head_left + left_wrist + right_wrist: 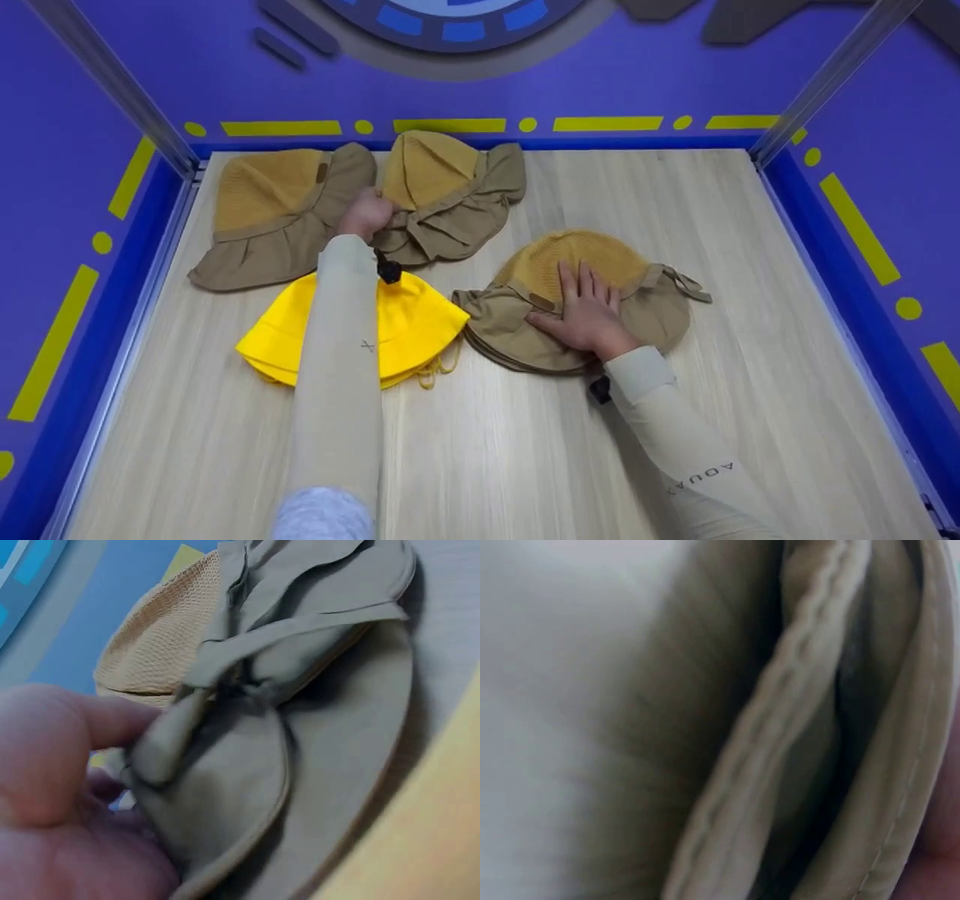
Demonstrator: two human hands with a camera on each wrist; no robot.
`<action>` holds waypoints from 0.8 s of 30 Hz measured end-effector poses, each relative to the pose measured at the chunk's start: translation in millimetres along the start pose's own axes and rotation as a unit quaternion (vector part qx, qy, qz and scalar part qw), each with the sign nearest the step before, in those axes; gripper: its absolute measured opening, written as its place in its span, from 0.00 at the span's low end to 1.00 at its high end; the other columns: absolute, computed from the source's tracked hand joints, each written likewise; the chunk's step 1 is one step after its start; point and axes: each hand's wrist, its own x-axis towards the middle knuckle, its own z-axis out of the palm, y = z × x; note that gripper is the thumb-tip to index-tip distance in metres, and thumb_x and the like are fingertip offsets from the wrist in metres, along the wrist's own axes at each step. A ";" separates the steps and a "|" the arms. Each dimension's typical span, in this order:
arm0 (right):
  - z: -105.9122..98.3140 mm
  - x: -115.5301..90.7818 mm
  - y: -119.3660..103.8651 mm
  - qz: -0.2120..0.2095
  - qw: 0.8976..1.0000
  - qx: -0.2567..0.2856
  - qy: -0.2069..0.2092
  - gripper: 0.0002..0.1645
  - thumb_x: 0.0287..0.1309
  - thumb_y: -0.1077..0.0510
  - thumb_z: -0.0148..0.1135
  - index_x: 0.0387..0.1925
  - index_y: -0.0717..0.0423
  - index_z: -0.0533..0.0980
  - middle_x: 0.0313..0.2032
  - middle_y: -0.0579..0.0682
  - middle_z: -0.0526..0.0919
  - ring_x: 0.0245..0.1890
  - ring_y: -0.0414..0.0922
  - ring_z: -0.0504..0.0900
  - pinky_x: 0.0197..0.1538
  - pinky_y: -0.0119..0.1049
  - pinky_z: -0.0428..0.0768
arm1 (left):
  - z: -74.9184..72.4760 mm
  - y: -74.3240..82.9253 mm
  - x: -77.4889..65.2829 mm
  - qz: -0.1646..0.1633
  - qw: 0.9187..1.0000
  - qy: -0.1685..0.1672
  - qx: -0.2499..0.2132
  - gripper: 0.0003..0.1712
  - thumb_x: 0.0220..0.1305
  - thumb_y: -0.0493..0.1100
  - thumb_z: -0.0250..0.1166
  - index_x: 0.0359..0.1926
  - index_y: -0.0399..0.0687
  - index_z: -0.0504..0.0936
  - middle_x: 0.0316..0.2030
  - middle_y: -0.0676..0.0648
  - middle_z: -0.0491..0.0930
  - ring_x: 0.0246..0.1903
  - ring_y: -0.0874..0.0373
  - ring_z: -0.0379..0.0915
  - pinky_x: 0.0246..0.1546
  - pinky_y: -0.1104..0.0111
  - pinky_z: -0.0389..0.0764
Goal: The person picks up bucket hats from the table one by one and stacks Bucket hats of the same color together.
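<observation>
My left hand (367, 212) pinches the near left edge of a tan sun hat (431, 172) lying at the back wall. In the left wrist view, the thumb and fingers of that hand (64, 780) hold the khaki brim (337, 712) beside a fabric strap. My right hand (589, 319) rests with spread fingers on another tan hat (570, 251), where crown and brim meet. Several brim edges show under it, like stacked hats. The right wrist view shows stitched brim edges (900, 795) close up, with a bit of the hand (936, 855) at the right.
A third tan hat (266, 187) lies at the back left, beside the one in my left hand. Yellow hats (416, 322) sit under my left forearm, a cord hanging from them. Blue walls (637, 82) enclose the wooden table (487, 465) at back and sides.
</observation>
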 end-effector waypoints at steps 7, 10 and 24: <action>-0.3 -0.8 -0.5 -0.009 1.000 -0.004 0.007 0.70 0.59 0.17 0.50 0.82 0.49 0.30 0.81 0.66 0.29 0.81 0.66 0.32 0.75 0.71 0.31 | 10.1 3.4 -6.0 0.085 0.995 -0.012 -0.049 0.26 0.75 0.36 0.47 0.71 0.44 0.60 0.59 0.43 0.68 0.53 0.49 0.64 0.52 0.60 0.65; -0.2 -1.2 0.3 -0.010 1.000 -0.004 0.010 0.71 0.59 0.17 0.50 0.82 0.50 0.30 0.81 0.67 0.29 0.81 0.67 0.32 0.75 0.71 0.31 | 15.6 11.8 -14.1 0.151 0.988 0.003 -0.037 0.32 0.76 0.35 0.47 0.78 0.47 0.56 0.72 0.44 0.66 0.61 0.50 0.64 0.60 0.59 0.66; 0.4 0.8 1.2 -0.014 1.000 0.001 0.018 0.71 0.58 0.16 0.51 0.82 0.49 0.30 0.80 0.67 0.29 0.80 0.68 0.33 0.75 0.72 0.32 | 43.8 57.6 -95.9 0.269 0.958 0.067 -0.073 0.24 0.81 0.41 0.48 0.73 0.57 0.64 0.64 0.47 0.76 0.55 0.53 0.75 0.57 0.58 0.75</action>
